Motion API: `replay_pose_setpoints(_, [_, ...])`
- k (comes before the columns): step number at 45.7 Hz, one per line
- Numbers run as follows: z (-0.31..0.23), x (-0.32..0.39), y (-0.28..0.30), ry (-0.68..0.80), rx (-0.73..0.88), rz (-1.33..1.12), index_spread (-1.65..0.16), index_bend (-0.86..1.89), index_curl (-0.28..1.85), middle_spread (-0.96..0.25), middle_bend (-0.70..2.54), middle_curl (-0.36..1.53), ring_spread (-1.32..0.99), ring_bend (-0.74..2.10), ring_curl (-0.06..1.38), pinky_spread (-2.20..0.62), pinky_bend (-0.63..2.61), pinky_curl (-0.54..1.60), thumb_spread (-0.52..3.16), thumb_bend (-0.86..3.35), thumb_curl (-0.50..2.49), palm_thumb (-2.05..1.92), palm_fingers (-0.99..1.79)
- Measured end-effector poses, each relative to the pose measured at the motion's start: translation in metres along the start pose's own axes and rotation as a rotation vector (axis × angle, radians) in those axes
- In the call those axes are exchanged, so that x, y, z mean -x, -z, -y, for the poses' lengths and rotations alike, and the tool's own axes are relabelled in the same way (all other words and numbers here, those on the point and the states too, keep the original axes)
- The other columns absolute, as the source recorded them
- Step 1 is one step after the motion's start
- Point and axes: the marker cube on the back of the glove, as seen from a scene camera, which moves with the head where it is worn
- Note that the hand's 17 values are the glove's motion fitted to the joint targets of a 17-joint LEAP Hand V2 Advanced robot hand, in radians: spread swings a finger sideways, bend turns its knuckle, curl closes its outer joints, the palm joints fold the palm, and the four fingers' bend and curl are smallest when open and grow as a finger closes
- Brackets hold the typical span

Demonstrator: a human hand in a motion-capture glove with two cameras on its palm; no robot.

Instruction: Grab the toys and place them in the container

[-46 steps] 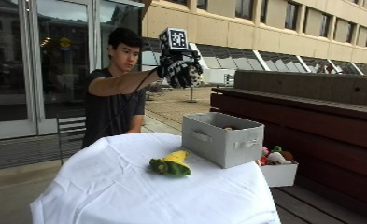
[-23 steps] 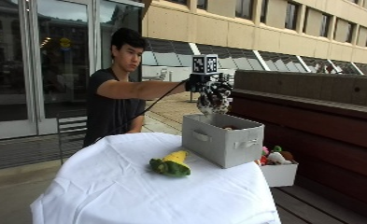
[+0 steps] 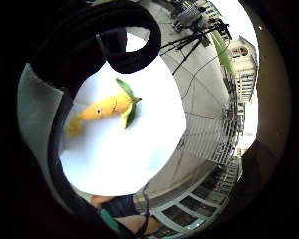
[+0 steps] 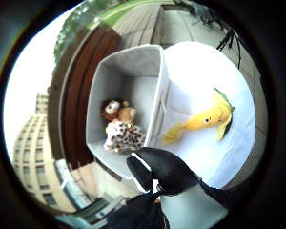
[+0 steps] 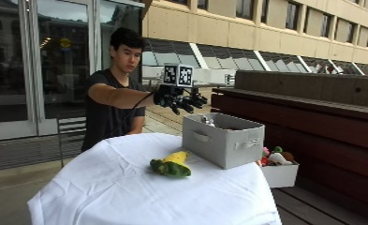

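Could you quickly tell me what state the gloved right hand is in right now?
Right hand: open, fingers spread, holding nothing, above the table beside the grey container.

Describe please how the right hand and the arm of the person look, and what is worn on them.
The right hand wears a black glove that covers the fingers; one glove fingertip in the thumb side palm view shows a white patch. The forearm is bare, below a short sleeve of a dark T-shirt. In the palm views, black straps and a black loop sit at the edges.
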Motion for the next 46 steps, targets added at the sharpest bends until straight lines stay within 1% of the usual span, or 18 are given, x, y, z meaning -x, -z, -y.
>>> replay_pose_setpoints(4, [0.018, -0.006, -0.032, 0.047, 0.051, -0.028, -0.31, 0.09, 0.08, -0.07, 0.23, 0.47, -0.08, 0.76, 0.24, -0.03, 1.38, 0.40, 0.93, -0.06, 0.32, -0.06, -0.21])
replay_pose_setpoints(11, [0.017, -0.032, -0.087, 0.097, 0.046, -0.059, -0.31, 0.07, 0.09, -0.08, 0.19, 0.45, -0.08, 0.69, 0.22, -0.01, 1.32, 0.37, 0.94, -0.05, 0.30, -0.03, -0.20])
replay_pose_setpoints(16, [0.020, -0.039, -0.125, 0.229, 0.024, -0.084, -0.31, 0.09, 0.10, -0.09, 0.19, 0.45, -0.11, 0.68, 0.22, 0.00, 1.23, 0.35, 0.95, -0.03, 0.30, -0.01, -0.18])
replay_pose_setpoints(21, [0.023, -0.037, -0.167, 0.386, 0.058, -0.097, -0.32, 0.12, 0.12, -0.13, 0.20, 0.45, -0.17, 0.72, 0.24, 0.00, 1.11, 0.31, 0.97, 0.01, 0.31, 0.07, -0.11])
replay_pose_setpoints(26, [0.025, -0.036, -0.202, 0.441, 0.123, -0.087, -0.34, 0.18, 0.15, -0.18, 0.26, 0.47, -0.23, 0.75, 0.25, -0.02, 1.01, 0.29, 1.05, 0.16, 0.36, 0.36, 0.02])
replay_pose_setpoints(27, [0.025, -0.036, -0.206, 0.444, 0.130, -0.089, -0.34, 0.16, 0.16, -0.18, 0.25, 0.46, -0.24, 0.75, 0.25, -0.02, 1.01, 0.28, 1.05, 0.13, 0.35, 0.32, 0.00])
replay_pose_setpoints(29, [0.026, -0.037, -0.210, 0.448, 0.131, -0.085, -0.35, 0.24, 0.18, -0.20, 0.30, 0.48, -0.27, 0.80, 0.26, -0.06, 0.97, 0.27, 1.09, 0.28, 0.41, 0.56, 0.21])
replay_pose_setpoints(31, [0.027, -0.038, -0.210, 0.451, 0.114, -0.069, -0.35, 0.29, 0.19, -0.22, 0.33, 0.48, -0.30, 0.85, 0.26, -0.12, 0.95, 0.25, 1.13, 0.34, 0.44, 0.64, 0.41])
replay_pose_setpoints(32, [0.028, -0.039, -0.210, 0.453, 0.099, -0.066, -0.35, 0.30, 0.19, -0.23, 0.32, 0.48, -0.31, 0.85, 0.25, -0.14, 0.94, 0.24, 1.14, 0.35, 0.45, 0.66, 0.44])
replay_pose_setpoints(33, [0.027, -0.039, -0.210, 0.455, 0.081, -0.069, -0.35, 0.30, 0.20, -0.24, 0.33, 0.49, -0.33, 0.89, 0.26, -0.18, 0.96, 0.25, 1.13, 0.36, 0.46, 0.67, 0.55])
replay_pose_setpoints(34, [0.027, -0.039, -0.210, 0.457, 0.059, -0.076, -0.35, 0.37, 0.22, -0.25, 0.43, 0.52, -0.36, 0.95, 0.28, -0.25, 0.92, 0.24, 1.02, 0.36, 0.49, 0.72, 0.85])
replay_pose_setpoints(35, [0.026, -0.038, -0.210, 0.460, 0.035, -0.084, -0.34, 0.36, 0.20, -0.25, 0.43, 0.50, -0.37, 0.94, 0.26, -0.27, 0.90, 0.22, 0.99, 0.36, 0.50, 0.73, 0.89])
replay_pose_setpoints(36, [0.025, -0.037, -0.209, 0.459, 0.007, -0.094, -0.34, 0.33, 0.20, -0.26, 0.38, 0.49, -0.38, 0.91, 0.25, -0.27, 0.90, 0.22, 0.99, 0.35, 0.51, 0.72, 0.74])
replay_pose_setpoints(37, [0.026, -0.037, -0.208, 0.455, -0.025, -0.109, -0.33, 0.41, 0.26, -0.27, 0.49, 0.54, -0.38, 0.98, 0.31, -0.32, 0.87, 0.24, 0.97, 0.39, 0.53, 0.79, 0.99])
replay_pose_setpoints(38, [0.027, -0.037, -0.206, 0.445, -0.062, -0.129, -0.33, 0.44, 0.26, -0.28, 0.53, 0.55, -0.39, 0.99, 0.30, -0.34, 0.82, 0.22, 0.97, 0.43, 0.55, 0.84, 1.13])
replay_pose_setpoints(40, [0.029, -0.036, -0.203, 0.420, -0.137, -0.179, -0.32, 0.53, 0.30, -0.29, 0.62, 0.57, -0.39, 1.02, 0.33, -0.38, 0.74, 0.22, 0.98, 0.48, 0.58, 0.90, 1.29])
replay_pose_setpoints(43, [0.027, -0.035, -0.201, 0.391, -0.171, -0.213, -0.29, 0.66, 0.37, -0.30, 0.73, 0.61, -0.38, 1.07, 0.37, -0.43, 0.67, 0.23, 0.92, 0.52, 0.62, 0.96, 1.40])
replay_pose_setpoints(46, [0.023, -0.038, -0.197, 0.358, -0.115, -0.186, -0.27, 0.66, 0.39, -0.30, 0.84, 0.64, -0.38, 1.12, 0.40, -0.46, 0.64, 0.23, 0.71, 0.44, 0.64, 0.91, 1.37])
